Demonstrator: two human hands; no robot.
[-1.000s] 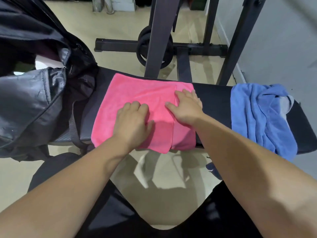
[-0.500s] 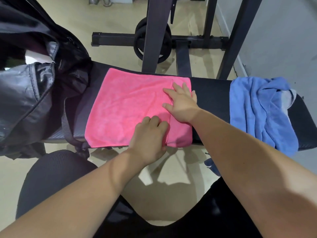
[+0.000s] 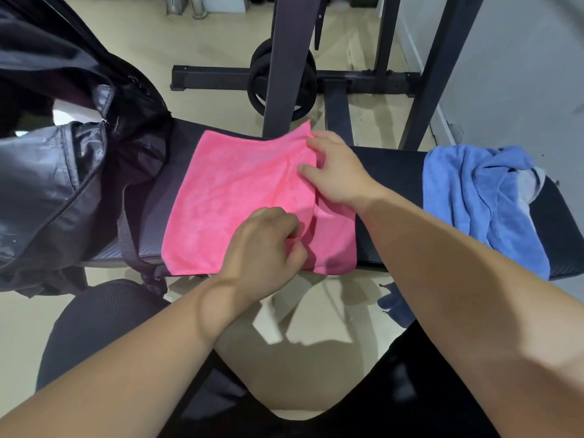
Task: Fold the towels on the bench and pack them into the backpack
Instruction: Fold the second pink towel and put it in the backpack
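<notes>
A pink towel [image 3: 227, 200] lies partly folded across the black bench [image 3: 392, 181]. My left hand [image 3: 265, 251] pinches the near part of the towel's upper layer. My right hand [image 3: 335, 172] grips the far part of that same edge, whose far corner is lifted off the bench. A crumpled blue towel [image 3: 480, 200] lies on the right end of the bench, draping over its near side. The black backpack [image 3: 47, 184] sits at the left end, its top gaping open.
A dark weight rack [image 3: 284, 64] with a plate [image 3: 303, 80] stands just behind the bench. A grey wall [image 3: 521, 64] runs along the right. My knees in dark trousers are below the bench's near edge, over beige floor [image 3: 303, 314].
Both hands stopped pressing flat on the pink towel and closed on its upper layer's right edge. The left hand slid right; the far corner has lifted.
</notes>
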